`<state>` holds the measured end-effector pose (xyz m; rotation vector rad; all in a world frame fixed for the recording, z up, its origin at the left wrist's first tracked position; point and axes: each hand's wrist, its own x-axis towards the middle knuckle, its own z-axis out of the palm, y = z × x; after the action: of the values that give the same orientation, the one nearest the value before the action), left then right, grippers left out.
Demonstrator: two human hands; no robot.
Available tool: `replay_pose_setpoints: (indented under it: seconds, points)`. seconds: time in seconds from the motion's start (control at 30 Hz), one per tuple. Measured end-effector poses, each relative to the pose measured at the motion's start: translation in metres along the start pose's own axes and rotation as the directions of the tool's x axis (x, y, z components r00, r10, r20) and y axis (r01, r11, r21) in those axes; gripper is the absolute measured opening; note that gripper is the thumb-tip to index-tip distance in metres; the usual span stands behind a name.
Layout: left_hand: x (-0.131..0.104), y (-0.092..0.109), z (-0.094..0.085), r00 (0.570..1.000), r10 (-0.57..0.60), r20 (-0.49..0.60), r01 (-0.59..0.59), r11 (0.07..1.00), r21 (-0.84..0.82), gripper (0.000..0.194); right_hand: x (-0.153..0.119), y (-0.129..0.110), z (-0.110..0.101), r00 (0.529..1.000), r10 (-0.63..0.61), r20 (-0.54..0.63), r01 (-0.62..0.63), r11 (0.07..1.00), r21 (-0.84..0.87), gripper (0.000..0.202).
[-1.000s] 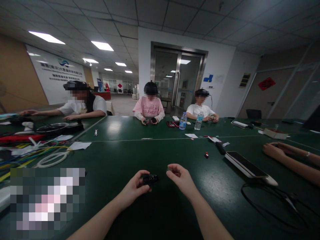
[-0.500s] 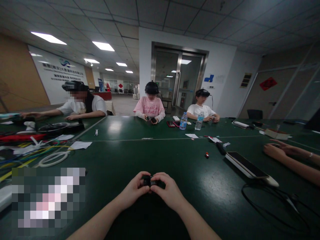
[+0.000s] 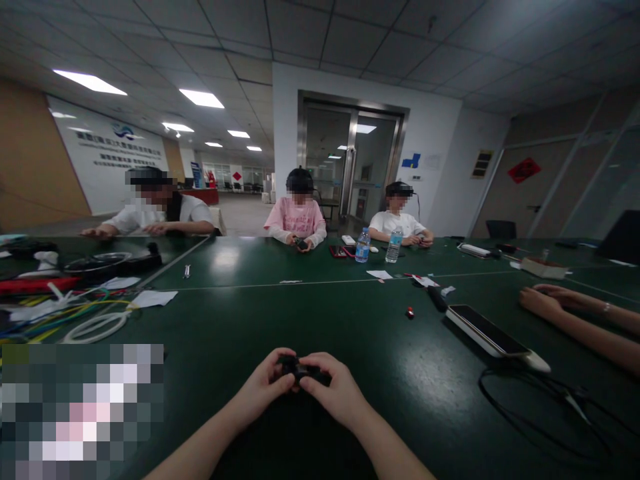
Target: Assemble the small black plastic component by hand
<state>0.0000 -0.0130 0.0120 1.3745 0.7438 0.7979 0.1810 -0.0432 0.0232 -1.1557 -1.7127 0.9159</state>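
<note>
Both hands meet over the dark green table, holding a small black object (image 3: pixel 300 370) between them. Its exact kind is hard to make out because fingers cover much of it. My left hand (image 3: pixel 267 381) grips its left end, thumb on the near side and fingers curled behind. The right end is held by my right hand (image 3: pixel 334 385), whose thumb presses against the front. Beyond the hands, to the right, a tiny red and dark item (image 3: pixel 410 312) stands on the table.
A white device with a dark screen (image 3: pixel 487 331) and a black cable (image 3: pixel 505 407) lie to the right, near another person's hands (image 3: pixel 545 300). Tangled wires (image 3: pixel 95 327) and a paper sheet (image 3: pixel 154 298) are at left. Two bottles (image 3: pixel 363 247) stand across the table, where other people sit.
The black object has turned a little in my fingers, and more of its right part shows. My hands stay together around it. The whole view has shifted slightly.
</note>
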Motion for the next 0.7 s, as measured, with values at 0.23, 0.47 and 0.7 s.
replay_pose_setpoints:
  seconds: [0.23, 0.47, 0.7]
  points:
    - [0.002, -0.001, 0.002, 1.0, -0.017, 0.011, 0.017, 0.999, 0.038, 0.041, -0.001, -0.002, 0.001, 1.0, -0.014, 0.027, 0.016, 0.998, -0.058, 0.032]
    - [0.007, -0.003, 0.001, 0.997, -0.063, -0.046, 0.067, 0.992, 0.11, 0.032, -0.004, -0.008, 0.002, 0.999, -0.026, 0.046, 0.034, 0.985, -0.167, 0.031]
    - [0.006, -0.001, 0.004, 0.997, -0.041, -0.072, 0.048, 0.994, 0.094, 0.027, -0.005, -0.013, 0.0, 0.998, -0.053, 0.033, 0.059, 0.977, -0.205, 0.032]
